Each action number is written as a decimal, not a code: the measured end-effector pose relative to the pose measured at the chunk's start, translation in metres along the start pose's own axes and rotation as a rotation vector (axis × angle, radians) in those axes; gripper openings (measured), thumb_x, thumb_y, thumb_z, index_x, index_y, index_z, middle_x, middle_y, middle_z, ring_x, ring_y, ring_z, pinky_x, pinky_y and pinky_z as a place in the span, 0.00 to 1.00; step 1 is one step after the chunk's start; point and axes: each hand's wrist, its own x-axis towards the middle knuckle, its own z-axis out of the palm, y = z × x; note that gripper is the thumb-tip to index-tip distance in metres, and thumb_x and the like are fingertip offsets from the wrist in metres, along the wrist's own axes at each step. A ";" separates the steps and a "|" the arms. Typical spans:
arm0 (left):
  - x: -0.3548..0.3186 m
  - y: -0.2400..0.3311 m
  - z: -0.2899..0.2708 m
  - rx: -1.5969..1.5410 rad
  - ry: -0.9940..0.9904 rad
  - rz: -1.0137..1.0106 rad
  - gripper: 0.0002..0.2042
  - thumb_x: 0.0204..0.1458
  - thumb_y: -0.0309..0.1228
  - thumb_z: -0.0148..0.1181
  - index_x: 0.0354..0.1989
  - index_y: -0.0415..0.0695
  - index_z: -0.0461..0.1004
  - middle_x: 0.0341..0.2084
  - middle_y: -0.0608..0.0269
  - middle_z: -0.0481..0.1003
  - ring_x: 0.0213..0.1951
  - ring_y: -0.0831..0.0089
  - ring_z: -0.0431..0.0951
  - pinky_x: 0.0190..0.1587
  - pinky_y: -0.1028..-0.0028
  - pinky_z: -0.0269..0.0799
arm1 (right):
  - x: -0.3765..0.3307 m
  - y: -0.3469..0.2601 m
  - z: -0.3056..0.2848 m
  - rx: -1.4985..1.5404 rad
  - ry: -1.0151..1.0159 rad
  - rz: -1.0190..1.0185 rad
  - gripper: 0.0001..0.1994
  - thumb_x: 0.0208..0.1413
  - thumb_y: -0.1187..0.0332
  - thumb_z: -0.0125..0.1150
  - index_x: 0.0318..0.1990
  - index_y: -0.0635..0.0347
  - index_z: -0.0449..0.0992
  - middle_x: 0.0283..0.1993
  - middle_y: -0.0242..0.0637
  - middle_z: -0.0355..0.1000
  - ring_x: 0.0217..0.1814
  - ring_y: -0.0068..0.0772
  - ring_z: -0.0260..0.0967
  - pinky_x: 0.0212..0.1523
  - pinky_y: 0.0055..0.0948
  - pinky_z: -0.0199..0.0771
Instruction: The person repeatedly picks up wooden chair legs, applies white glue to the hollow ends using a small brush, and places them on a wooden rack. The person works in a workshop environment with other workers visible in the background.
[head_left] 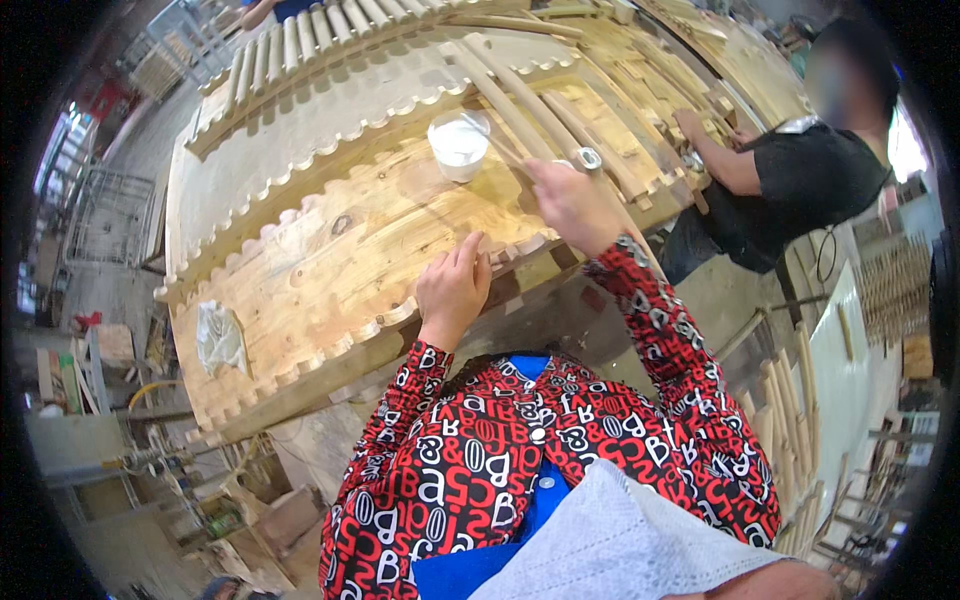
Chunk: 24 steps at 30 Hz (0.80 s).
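Observation:
My left hand (455,290) rests by the near scalloped edge of a wooden board (330,265), fingers loosely stretched out and nothing visible in them. To its right and farther forward, my right hand (578,205) is closed and a little blurred by motion. A thin stick (510,148) sticks out of its fingers toward a white plastic cup (459,160); the stick's far end is hard to make out. White liquid shows inside the cup, which stands on the board. Close to my right hand lies a small round white-rimmed object (590,158) of unclear kind.
Long rounded wooden rods (520,105) lie right of the cup; more rods (290,50) sit in a row at the far side. A crumpled clear plastic bag (220,338) lies at the board's left. A co-worker in a black shirt (815,180) handles wooden pieces at the right.

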 end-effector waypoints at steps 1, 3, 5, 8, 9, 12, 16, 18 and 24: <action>0.000 -0.001 -0.001 -0.002 0.014 0.017 0.15 0.53 0.35 0.58 0.50 0.48 0.75 0.27 0.62 0.79 0.30 0.64 0.78 0.33 0.65 0.73 | 0.003 -0.003 0.016 -0.016 0.005 0.051 0.17 0.57 0.73 0.52 0.55 0.65 0.70 0.43 0.52 0.74 0.47 0.55 0.72 0.48 0.41 0.73; 0.000 -0.001 -0.001 -0.048 -0.006 0.017 0.15 0.54 0.35 0.58 0.49 0.48 0.75 0.27 0.62 0.79 0.31 0.64 0.78 0.33 0.64 0.72 | 0.002 -0.011 0.039 -0.110 -0.034 0.161 0.19 0.57 0.71 0.54 0.56 0.63 0.70 0.44 0.49 0.74 0.46 0.54 0.72 0.47 0.41 0.73; 0.001 -0.001 -0.001 -0.035 -0.046 0.016 0.15 0.54 0.35 0.58 0.49 0.47 0.75 0.28 0.61 0.79 0.31 0.63 0.78 0.34 0.64 0.72 | -0.004 -0.014 0.038 -0.199 -0.024 0.213 0.20 0.56 0.68 0.55 0.56 0.60 0.70 0.46 0.46 0.74 0.46 0.52 0.72 0.46 0.42 0.73; 0.004 -0.001 -0.002 -0.041 -0.058 0.029 0.15 0.54 0.36 0.59 0.49 0.47 0.75 0.28 0.61 0.79 0.31 0.62 0.77 0.34 0.64 0.72 | -0.023 -0.013 0.010 -0.340 0.130 0.048 0.21 0.54 0.59 0.60 0.55 0.54 0.71 0.48 0.38 0.72 0.49 0.42 0.72 0.47 0.44 0.71; 0.005 -0.001 -0.003 -0.048 -0.079 0.018 0.15 0.54 0.36 0.59 0.49 0.47 0.75 0.28 0.61 0.79 0.31 0.62 0.77 0.34 0.64 0.72 | -0.035 -0.009 -0.008 -0.392 0.129 0.087 0.22 0.52 0.58 0.62 0.54 0.53 0.72 0.49 0.38 0.70 0.52 0.43 0.69 0.49 0.45 0.69; 0.006 -0.001 -0.006 -0.039 -0.092 0.033 0.15 0.53 0.36 0.59 0.49 0.47 0.75 0.28 0.61 0.79 0.31 0.62 0.76 0.34 0.64 0.71 | -0.086 0.000 -0.056 -0.547 -0.005 0.371 0.24 0.45 0.52 0.68 0.48 0.51 0.74 0.54 0.38 0.65 0.58 0.47 0.62 0.53 0.49 0.65; 0.006 -0.001 -0.005 -0.079 -0.044 0.065 0.14 0.53 0.35 0.60 0.47 0.46 0.76 0.30 0.60 0.79 0.32 0.61 0.76 0.35 0.65 0.71 | -0.137 0.022 -0.065 -0.486 -0.172 0.503 0.24 0.40 0.48 0.69 0.39 0.57 0.77 0.53 0.43 0.62 0.53 0.53 0.66 0.50 0.47 0.70; 0.006 -0.001 -0.003 -0.090 -0.050 0.076 0.13 0.52 0.34 0.60 0.46 0.45 0.76 0.30 0.60 0.79 0.32 0.61 0.76 0.35 0.65 0.71 | -0.147 0.034 -0.061 -0.401 -0.191 0.468 0.23 0.41 0.48 0.68 0.36 0.59 0.79 0.51 0.47 0.63 0.47 0.52 0.70 0.45 0.44 0.74; 0.006 0.003 -0.004 -0.064 -0.090 0.040 0.13 0.53 0.35 0.60 0.47 0.48 0.76 0.34 0.62 0.80 0.35 0.63 0.77 0.37 0.65 0.72 | -0.154 0.050 -0.043 -0.215 -0.064 0.553 0.24 0.40 0.51 0.69 0.39 0.60 0.78 0.46 0.48 0.65 0.45 0.50 0.70 0.45 0.42 0.73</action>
